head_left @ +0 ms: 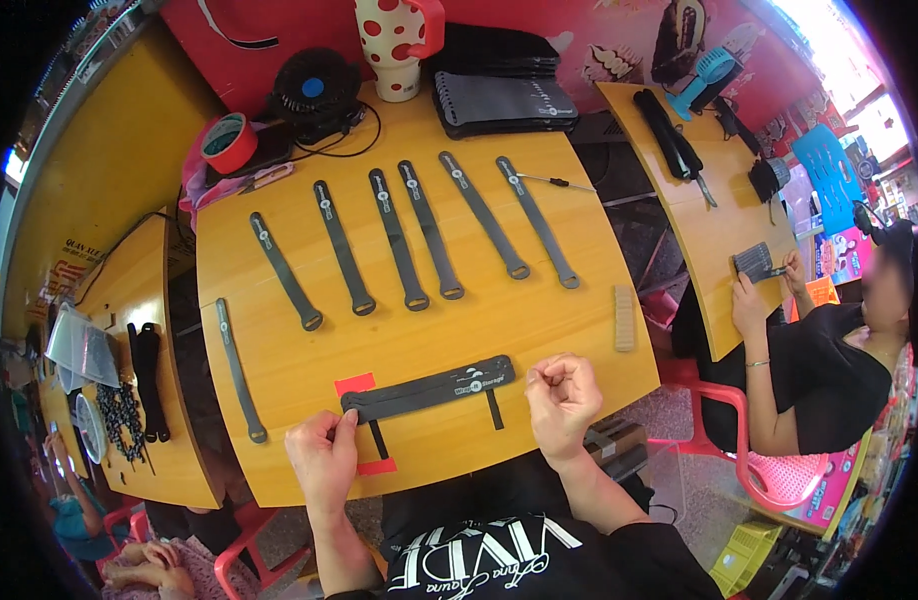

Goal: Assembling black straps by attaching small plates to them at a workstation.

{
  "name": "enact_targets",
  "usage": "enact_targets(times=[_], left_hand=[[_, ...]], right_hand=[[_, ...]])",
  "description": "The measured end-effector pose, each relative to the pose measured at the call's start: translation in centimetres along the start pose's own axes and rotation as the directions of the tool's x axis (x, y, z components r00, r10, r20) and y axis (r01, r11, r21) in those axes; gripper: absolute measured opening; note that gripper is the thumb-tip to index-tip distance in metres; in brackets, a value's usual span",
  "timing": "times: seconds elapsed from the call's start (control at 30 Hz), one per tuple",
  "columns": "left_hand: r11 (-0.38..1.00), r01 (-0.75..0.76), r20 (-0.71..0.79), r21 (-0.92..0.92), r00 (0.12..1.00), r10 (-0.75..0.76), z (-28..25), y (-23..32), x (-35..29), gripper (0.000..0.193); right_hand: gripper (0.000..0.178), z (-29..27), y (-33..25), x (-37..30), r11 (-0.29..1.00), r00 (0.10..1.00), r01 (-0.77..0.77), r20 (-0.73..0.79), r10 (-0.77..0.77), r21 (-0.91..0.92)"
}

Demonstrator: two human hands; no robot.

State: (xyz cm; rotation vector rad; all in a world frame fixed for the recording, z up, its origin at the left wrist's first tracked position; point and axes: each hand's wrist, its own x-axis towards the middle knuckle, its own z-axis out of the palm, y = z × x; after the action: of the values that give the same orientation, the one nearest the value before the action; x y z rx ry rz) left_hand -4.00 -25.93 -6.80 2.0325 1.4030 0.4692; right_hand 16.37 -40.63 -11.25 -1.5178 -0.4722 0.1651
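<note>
A wide black strap [429, 388] with white print lies across the table near its front edge, over red tape [355, 383]. Two narrow black strips [495, 410] stick out from beneath it. My left hand [322, 450] is closed at the strap's left end, thumb pressed on that tip. Just past the other end, my right hand [564, 405] is raised a little, fingertips pinched together; whatever they hold, if anything, is too small to make out. Several long dark straps [384, 240], each with a looped end, are laid out farther back, and one strap [241, 370] lies at the left.
At the back stand a small black fan [315, 85], a red-dotted tumbler [389, 55], a roll of red tape [229, 143] and stacked dark straps [504, 100]. A beige ridged block [624, 318] sits at the right edge. A co-worker [829, 370] handles a grey piece at the right table.
</note>
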Motion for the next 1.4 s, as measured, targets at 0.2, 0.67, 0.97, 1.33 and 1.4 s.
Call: enact_targets(times=[0.2,0.67,0.97,1.33,1.4], left_hand=[[1.000,-0.012,-0.019,-0.006,1.000,0.012,-0.1,-0.3,-0.3,0.029],[0.982,-0.101,-0.233,-0.158,0.971,0.062,-0.5,-2.5,-2.1,0.010],[0.967,-0.220,-0.197,-0.126,0.961,0.193,0.1,-1.7,-1.5,0.007],[0.963,-0.153,-0.018,-0.221,0.988,0.153,-0.3,-2.1,0.1,0.018],[0.943,-0.195,-0.068,-0.268,0.981,0.183,0.0,-2.9,0.2,0.018]], right_hand=[[0.020,0.3,-0.5,-0.2,0.980,0.985,0.100,0.156,-0.074,-0.170],[0.020,1.0,-0.3,0.1,0.882,0.948,0.284,0.246,-0.200,-0.376],[0.019,0.6,-0.4,0.0,0.910,0.974,0.167,0.206,-0.093,-0.380],[0.018,0.2,-0.2,0.4,0.918,0.973,0.187,0.195,-0.124,-0.351],[0.018,0.2,0.9,0.4,0.932,0.977,0.167,0.184,-0.112,-0.320]])
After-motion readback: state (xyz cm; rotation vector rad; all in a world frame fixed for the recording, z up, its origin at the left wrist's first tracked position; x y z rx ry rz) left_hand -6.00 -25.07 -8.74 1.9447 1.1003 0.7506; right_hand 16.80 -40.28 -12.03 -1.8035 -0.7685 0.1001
